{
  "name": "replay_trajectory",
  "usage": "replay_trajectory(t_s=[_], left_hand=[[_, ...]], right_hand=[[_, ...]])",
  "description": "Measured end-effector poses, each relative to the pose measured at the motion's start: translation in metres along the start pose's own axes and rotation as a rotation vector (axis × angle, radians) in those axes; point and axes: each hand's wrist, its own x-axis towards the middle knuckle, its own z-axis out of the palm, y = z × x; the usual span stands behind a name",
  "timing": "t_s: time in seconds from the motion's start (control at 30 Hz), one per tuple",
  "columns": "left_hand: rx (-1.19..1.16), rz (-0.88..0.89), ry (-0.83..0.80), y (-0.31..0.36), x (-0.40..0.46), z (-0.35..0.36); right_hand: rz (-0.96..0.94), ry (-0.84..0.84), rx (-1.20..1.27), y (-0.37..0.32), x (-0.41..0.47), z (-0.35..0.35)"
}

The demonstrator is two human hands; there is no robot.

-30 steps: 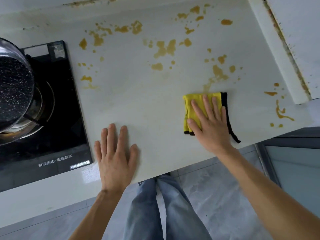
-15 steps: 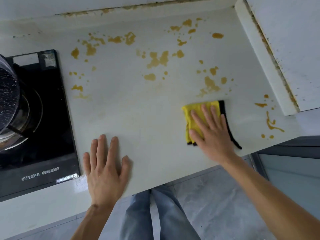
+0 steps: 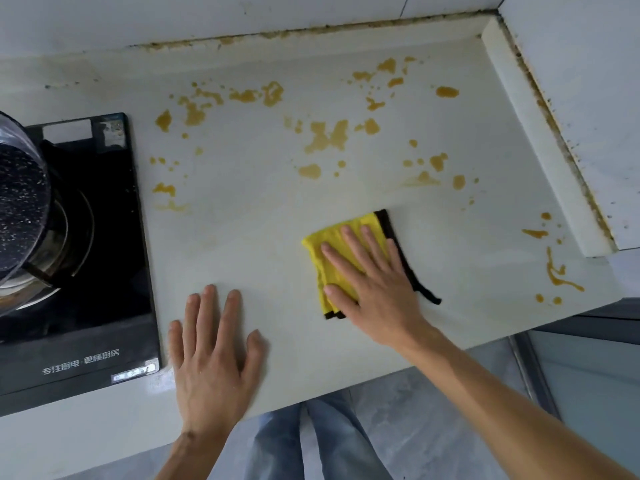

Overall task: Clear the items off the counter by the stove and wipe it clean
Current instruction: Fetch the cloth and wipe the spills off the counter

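A white counter (image 3: 263,237) spreads out right of the stove, spotted with several yellow-brown sauce stains (image 3: 327,136) across its far half and right end. A folded yellow cloth (image 3: 337,239) with a black edge lies on the counter's near middle. My right hand (image 3: 375,285) presses flat on the cloth, fingers spread over it. My left hand (image 3: 214,355) rests flat on the bare counter near the front edge, fingers apart, holding nothing.
A black cooktop (image 3: 93,271) sits at the left with a steel pot (image 3: 20,209) on its burner. A white raised ledge (image 3: 540,147) bounds the counter on the right, a stained wall joint (image 3: 277,34) at the back. Grey floor and my jeans (image 3: 311,441) show below.
My right hand has slid the cloth leftward along the counter, smearing the stain beyond it. My left hand stays planted. The camera has tilted, showing more of the back wall.
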Motion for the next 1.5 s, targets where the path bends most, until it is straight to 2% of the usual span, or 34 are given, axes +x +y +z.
replay_trajectory(t_s=[0.13,0.27,0.4,0.5,0.67,0.83,0.93,1.07,1.17,1.4,1.5], left_hand=[[0.003,-0.007,-0.009,0.000,-0.001,0.002],[0.007,-0.001,0.010,-0.003,-0.001,0.007],[0.016,-0.001,-0.011,-0.004,-0.002,0.008],[0.017,0.003,-0.021,-0.007,-0.002,0.009],[-0.015,-0.005,-0.004,-0.004,-0.002,0.009],[-0.020,0.002,0.018,-0.004,-0.002,0.010],[-0.006,0.000,0.007,-0.004,-0.002,0.009],[0.001,-0.005,-0.020,-0.002,-0.002,0.006],[-0.007,-0.003,-0.018,-0.001,-0.002,0.006],[-0.019,0.013,0.026,-0.003,-0.002,0.011],[-0.017,0.017,0.018,-0.003,-0.002,0.011]], right_hand=[[0.232,-0.026,0.004,0.023,0.058,-0.016],[0.298,0.008,0.056,-0.016,0.130,-0.019],[0.118,0.020,0.018,-0.050,0.120,-0.008],[-0.035,0.028,-0.006,-0.030,0.080,-0.006],[0.066,0.032,-0.084,0.006,0.088,-0.018],[0.115,0.019,0.011,-0.030,0.164,-0.020],[0.032,0.029,0.024,-0.069,0.164,-0.015],[-0.189,0.016,0.004,-0.089,0.098,-0.002],[-0.215,0.009,-0.003,-0.090,0.083,0.000],[-0.342,-0.039,0.004,-0.146,0.192,-0.005],[-0.227,-0.075,0.030,-0.139,0.230,-0.012]])
